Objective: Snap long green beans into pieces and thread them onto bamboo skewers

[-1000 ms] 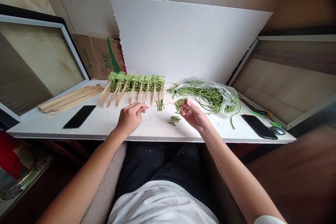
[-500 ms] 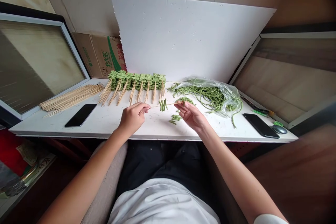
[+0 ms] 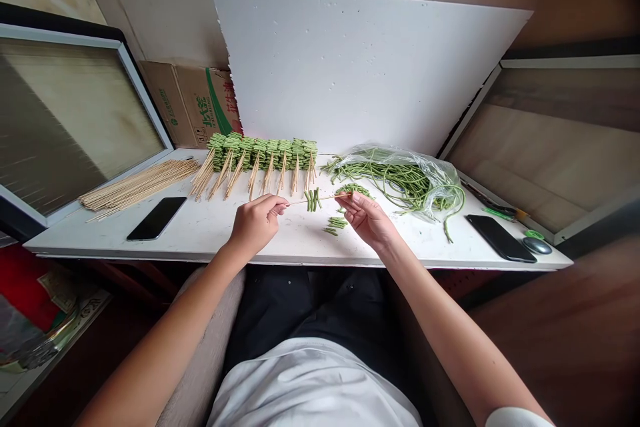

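Left hand (image 3: 255, 227): closed on a bamboo skewer (image 3: 323, 199)
Right hand (image 3: 367, 220): pinching the skewer's other end
On skewer: cut long beans (image 3: 313, 200), threaded crosswise

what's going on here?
A seated person holds a bamboo skewer between the left hand and right hand, with cut green bean pieces threaded on it. More cut pieces lie on the white table near the right hand. Behind them is a row of bean-loaded skewers, with bare skewers to the left and long green beans in a plastic bag to the right.
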Demonstrator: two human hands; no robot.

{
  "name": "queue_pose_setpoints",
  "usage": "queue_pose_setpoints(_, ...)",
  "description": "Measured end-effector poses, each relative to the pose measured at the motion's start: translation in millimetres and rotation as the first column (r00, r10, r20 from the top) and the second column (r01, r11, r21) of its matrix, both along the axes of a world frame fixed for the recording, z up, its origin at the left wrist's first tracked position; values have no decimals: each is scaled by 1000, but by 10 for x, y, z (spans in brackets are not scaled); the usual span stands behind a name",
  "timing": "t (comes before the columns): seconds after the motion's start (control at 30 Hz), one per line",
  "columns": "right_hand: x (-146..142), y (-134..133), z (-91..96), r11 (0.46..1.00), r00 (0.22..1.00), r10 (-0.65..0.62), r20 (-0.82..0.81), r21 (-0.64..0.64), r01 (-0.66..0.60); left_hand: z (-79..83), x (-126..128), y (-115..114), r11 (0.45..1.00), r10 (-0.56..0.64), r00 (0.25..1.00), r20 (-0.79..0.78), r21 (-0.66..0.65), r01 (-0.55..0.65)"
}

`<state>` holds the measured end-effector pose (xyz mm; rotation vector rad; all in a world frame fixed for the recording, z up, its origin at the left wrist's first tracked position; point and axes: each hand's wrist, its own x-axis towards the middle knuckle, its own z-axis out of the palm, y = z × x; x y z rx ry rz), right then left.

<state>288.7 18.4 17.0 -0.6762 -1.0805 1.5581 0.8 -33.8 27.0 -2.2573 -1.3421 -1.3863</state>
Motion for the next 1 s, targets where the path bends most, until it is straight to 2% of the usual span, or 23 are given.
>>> queue_pose_setpoints(0.47,-78,-53,16,997,997,-74,8,13,74,-3,-1,-19,1000,14,1000,-9,14,-14)
queue_pose_setpoints(0.67,-95,-72,4,988,989,-144,12,50,143,-18,-6,-9,1000,20,1000,-17,23,-19)
queue_pose_setpoints(1.0,-164,-121,11,988,988,-155,8,28,155,-42,-9,-3,1000,26,1000,-15,10,-26)
